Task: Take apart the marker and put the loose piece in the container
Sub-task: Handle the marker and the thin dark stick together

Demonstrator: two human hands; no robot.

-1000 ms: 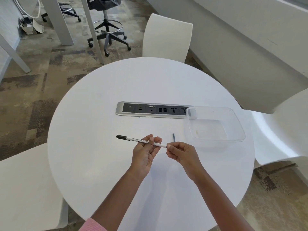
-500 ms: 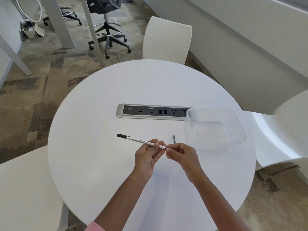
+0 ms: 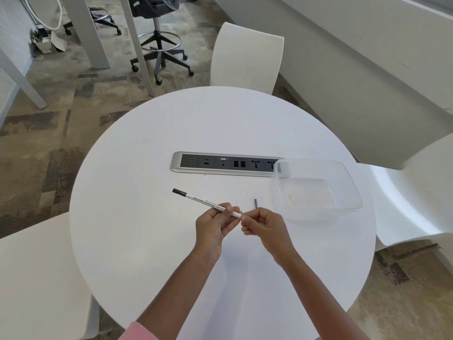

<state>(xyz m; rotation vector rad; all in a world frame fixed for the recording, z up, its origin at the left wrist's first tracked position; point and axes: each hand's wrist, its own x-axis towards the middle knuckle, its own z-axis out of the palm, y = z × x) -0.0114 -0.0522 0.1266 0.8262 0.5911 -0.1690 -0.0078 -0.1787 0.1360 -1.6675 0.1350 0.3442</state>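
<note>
A thin white marker (image 3: 201, 200) with black print and a black far end is held above the round white table (image 3: 147, 241). My left hand (image 3: 214, 227) grips its barrel near the right end. My right hand (image 3: 263, 225) pinches that right end, and the tip there is hidden by the fingers. A short dark stick-like piece (image 3: 255, 203) shows just beyond my right hand; whether the fingers hold it or it lies on the table I cannot tell. The clear plastic container (image 3: 353, 190) sits empty to the right.
A silver socket strip (image 3: 176, 163) is set into the table's middle, its right end under the container's corner. White chairs stand at the far side (image 3: 245, 57), the left (image 3: 36, 278) and the right (image 3: 416, 192). A black office chair (image 3: 159, 45) is beyond.
My hands have drawn slightly closer together on the marker, and less white barrel shows between them. The container and the dark piece have kept their places.
</note>
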